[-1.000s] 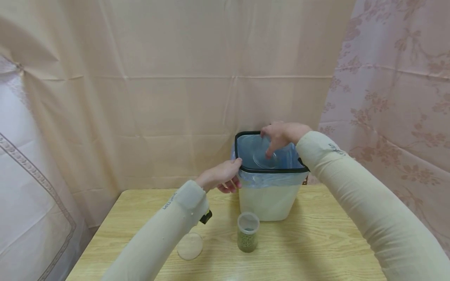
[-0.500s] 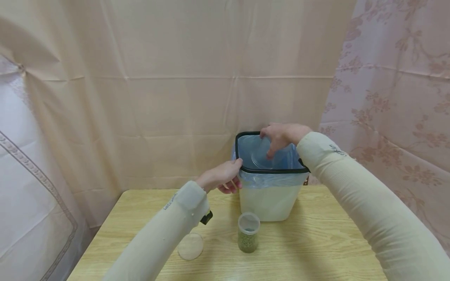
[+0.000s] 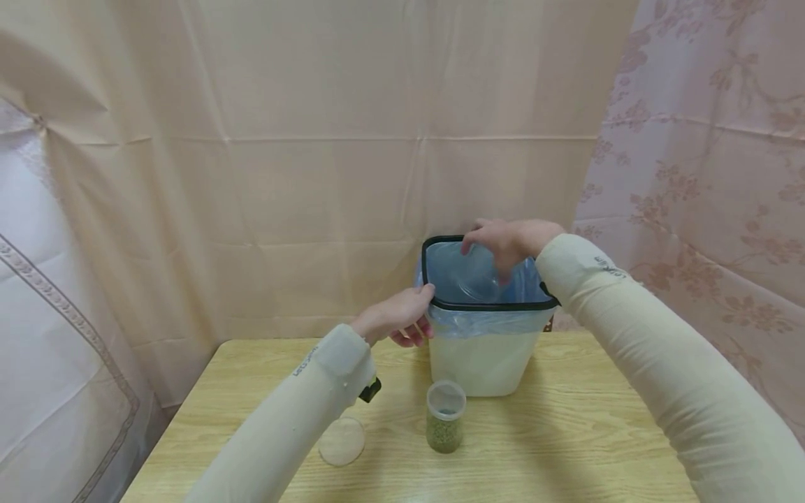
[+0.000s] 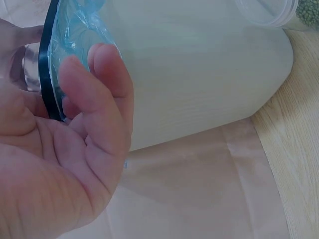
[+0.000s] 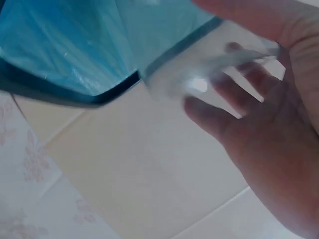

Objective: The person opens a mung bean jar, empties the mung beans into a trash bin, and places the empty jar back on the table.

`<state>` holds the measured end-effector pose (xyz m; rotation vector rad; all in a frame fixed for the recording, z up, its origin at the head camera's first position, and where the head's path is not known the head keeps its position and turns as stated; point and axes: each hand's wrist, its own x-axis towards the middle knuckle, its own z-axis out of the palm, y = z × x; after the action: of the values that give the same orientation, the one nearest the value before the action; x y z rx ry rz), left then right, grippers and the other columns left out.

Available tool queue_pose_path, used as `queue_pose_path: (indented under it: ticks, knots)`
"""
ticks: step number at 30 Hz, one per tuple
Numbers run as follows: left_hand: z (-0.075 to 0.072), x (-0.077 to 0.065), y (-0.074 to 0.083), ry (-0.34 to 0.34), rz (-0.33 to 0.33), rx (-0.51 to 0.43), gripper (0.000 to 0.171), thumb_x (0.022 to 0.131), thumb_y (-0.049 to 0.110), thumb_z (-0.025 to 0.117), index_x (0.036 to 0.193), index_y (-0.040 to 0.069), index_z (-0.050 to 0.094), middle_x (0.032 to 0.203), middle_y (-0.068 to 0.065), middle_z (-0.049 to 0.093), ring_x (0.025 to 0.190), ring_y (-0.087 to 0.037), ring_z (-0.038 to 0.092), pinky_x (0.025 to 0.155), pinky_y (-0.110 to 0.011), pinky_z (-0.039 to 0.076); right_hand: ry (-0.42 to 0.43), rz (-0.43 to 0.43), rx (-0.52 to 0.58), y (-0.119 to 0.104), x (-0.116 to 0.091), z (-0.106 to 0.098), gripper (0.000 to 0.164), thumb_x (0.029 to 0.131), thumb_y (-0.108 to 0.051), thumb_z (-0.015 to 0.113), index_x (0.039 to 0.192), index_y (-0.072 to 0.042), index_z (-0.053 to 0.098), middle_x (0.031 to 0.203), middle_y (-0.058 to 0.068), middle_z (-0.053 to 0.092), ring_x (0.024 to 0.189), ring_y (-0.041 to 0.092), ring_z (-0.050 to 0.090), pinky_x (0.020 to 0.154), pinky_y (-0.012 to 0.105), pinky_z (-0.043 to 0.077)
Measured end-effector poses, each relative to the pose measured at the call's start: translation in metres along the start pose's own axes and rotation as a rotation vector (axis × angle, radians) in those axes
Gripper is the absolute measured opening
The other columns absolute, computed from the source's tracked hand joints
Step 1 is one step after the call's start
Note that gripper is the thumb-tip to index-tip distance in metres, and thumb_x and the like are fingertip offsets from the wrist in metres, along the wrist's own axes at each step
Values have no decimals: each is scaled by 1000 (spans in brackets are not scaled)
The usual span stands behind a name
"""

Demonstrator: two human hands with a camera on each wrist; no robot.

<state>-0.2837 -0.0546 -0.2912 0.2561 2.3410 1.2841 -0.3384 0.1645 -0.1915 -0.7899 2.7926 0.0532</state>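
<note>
A white bin (image 3: 481,356) with a black rim and a blue bag liner (image 5: 65,45) stands at the back of a wooden table (image 3: 566,433). My left hand (image 3: 402,318) grips the rim at its near left corner, thumb on top and fingers curled under the liner (image 4: 75,30). Over the bin's mouth my right hand (image 3: 506,244) pinches a clear round dish (image 3: 478,281), tilted and partly inside the bin. In the right wrist view the dish (image 5: 199,74) is blurred against my fingers. The bottom of the bin is hidden.
In front of the bin stands a lidless clear jar (image 3: 445,417) with green beans in its lower part. A clear round lid (image 3: 342,441) lies flat near the table's front left. Beige and pink floral curtains hang close behind and on both sides.
My right hand has shifted a little to the right over the bin with the clear dish, which now sits higher and more tilted. The left hand has kept its hold on the rim.
</note>
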Motion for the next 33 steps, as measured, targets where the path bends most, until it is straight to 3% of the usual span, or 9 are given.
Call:
queue_pose_path:
  ticks: [4,9,19,23,27,30,33]
  knots:
    - [0,0,-1,3,4,5,51,109,50,25,121,8,52,85,-14,69,65,-25,63,54,-31,50,42,7,-49,-1,-1,1,83,68,12,86,140,-18,56,145,15,37,132,38,28,85,47,57]
    - [0,0,-1,-2,5,5,51,109,50,25,123,9,51,83,-12,68,66,-26,64,54,-31,50,41,9,-74,-2,0,1,86,68,12,86,142,-18,54,146,15,38,132,37,28,82,45,58]
    - [-2,2,-2,-11,1,-5,51,109,50,24,125,8,50,90,-18,70,67,-27,63,54,-30,50,11,7,-41,1,8,3,87,72,-4,91,147,-12,48,152,20,35,135,40,37,98,58,48]
    - [-2,2,-2,-14,5,-5,52,109,50,24,124,8,51,92,-19,70,67,-26,63,54,-30,50,7,68,3,1,6,2,82,82,-20,86,150,-6,42,152,23,37,134,40,42,103,58,44]
    - [-2,1,-2,-17,11,-10,51,108,50,24,126,9,50,85,-14,69,65,-25,62,54,-30,49,-62,189,95,0,3,1,83,93,-44,71,156,-5,33,157,24,34,133,43,45,99,58,47]
    - [-2,1,-2,-17,12,-6,51,109,50,24,126,9,50,83,-13,68,66,-25,63,55,-31,49,-119,262,157,2,2,0,89,95,-57,60,159,-5,26,158,26,31,120,43,55,86,52,54]
    - [-2,1,-2,-15,9,2,51,109,50,24,125,9,50,84,-12,68,68,-27,64,56,-31,50,-145,282,188,4,2,0,94,95,-66,54,159,-3,24,155,28,34,101,39,62,78,45,55]
